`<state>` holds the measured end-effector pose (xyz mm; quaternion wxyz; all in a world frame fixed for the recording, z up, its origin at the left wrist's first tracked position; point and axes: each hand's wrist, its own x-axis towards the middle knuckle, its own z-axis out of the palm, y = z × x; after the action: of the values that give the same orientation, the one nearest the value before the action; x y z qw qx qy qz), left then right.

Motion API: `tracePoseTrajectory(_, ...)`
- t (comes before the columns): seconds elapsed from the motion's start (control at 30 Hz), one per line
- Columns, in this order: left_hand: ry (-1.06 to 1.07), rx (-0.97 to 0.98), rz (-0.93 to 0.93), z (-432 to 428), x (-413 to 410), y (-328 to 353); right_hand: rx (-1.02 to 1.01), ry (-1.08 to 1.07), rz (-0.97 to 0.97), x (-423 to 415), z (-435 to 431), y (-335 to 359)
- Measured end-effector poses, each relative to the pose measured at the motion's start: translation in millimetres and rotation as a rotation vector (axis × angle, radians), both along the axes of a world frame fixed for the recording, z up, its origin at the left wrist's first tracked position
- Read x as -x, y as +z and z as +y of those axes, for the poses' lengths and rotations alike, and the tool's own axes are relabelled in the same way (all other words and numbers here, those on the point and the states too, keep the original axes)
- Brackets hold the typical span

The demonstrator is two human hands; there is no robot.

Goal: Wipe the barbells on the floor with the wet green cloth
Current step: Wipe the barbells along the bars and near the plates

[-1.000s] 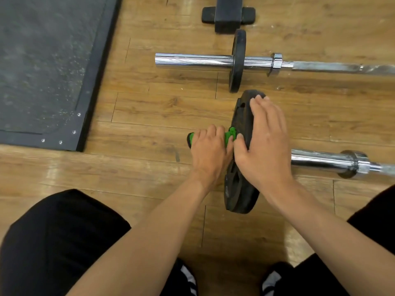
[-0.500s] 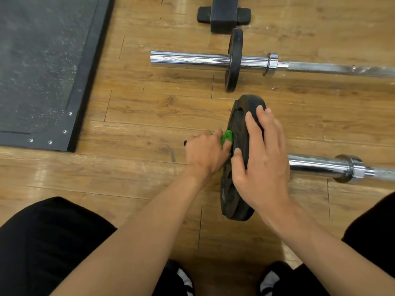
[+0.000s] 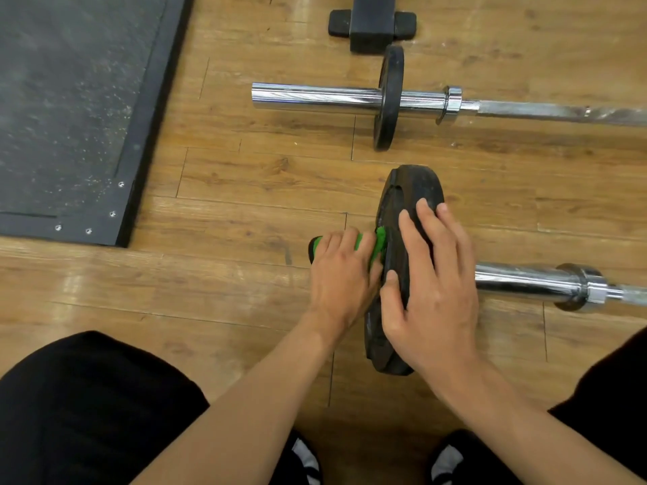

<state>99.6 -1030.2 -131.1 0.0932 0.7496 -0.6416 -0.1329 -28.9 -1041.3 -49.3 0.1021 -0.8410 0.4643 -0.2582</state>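
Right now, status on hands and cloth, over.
Left hand grips green cloth on near barbell. Right hand rests on its black plate. Far barbell lies apart.

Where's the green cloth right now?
In the head view, near centre, the green cloth is gripped in the left hand at the end of the near barbell, against the left face of the black plate that the right hand rests on.
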Motion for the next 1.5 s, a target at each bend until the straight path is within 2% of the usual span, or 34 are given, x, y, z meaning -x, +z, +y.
tracePoseTrajectory(0.1, -0.056, -0.025, 0.005, 7, -16, 2, -0.004, 0.014, -0.006, 2, 2, -1)
tracePoseTrajectory(0.27, 0.179, -0.303, 0.012, -36, -17, 13, 0.0, 0.004, -0.012, -4, 1, -2)
tracePoseTrajectory(0.33, 0.153, -0.229, -0.031, -32, -14, 10, -0.014, -0.009, -0.024, -4, -3, -1)
tracePoseTrajectory(0.43, -0.005, -0.034, 0.017, 7, -11, 4, -0.026, -0.02, -0.018, -2, -6, 0)
tracePoseTrajectory(0.5, -0.078, -0.047, -0.01, 21, -14, 1, -0.034, -0.016, -0.013, -2, -4, 1)
tracePoseTrajectory(0.53, -0.057, -0.077, -0.024, 15, -15, 4, -0.036, -0.015, -0.012, -2, -2, 1)
tracePoseTrajectory(0.67, 0.112, -0.391, 0.0, -48, -12, 13, -0.039, -0.021, -0.015, -5, -4, 2)
tracePoseTrajectory(0.7, 0.126, -0.406, -0.006, -50, -11, 13, -0.038, -0.019, -0.021, -5, -6, 1)
tracePoseTrajectory(0.77, 0.08, -0.278, -0.084, -33, -7, 12, -0.038, -0.029, -0.029, -5, -10, 2)
tracePoseTrajectory(0.87, 0.012, -0.095, -0.019, 2, -2, 3, -0.052, -0.03, -0.02, -7, -15, 3)
tracePoseTrajectory(1.0, -0.016, -0.191, -0.023, 8, -5, 7, -0.076, -0.042, -0.016, -13, -19, 6)
tracePoseTrajectory(1.17, 0.064, -0.229, -0.063, -39, -12, 12, -0.08, -0.057, -0.034, -11, -26, 6)
tracePoseTrajectory(1.33, 0.062, -0.156, -0.043, -22, -21, 12, -0.072, -0.029, 0.0, -6, -18, 5)
tracePoseTrajectory(1.43, 0.1, -0.307, 0.036, -34, -31, 13, -0.043, 0.001, 0.026, -5, -5, 5)
tracePoseTrajectory(1.5, 0.043, -0.482, 0.038, -55, -38, 17, -0.021, 0.007, 0.03, -6, 1, 4)
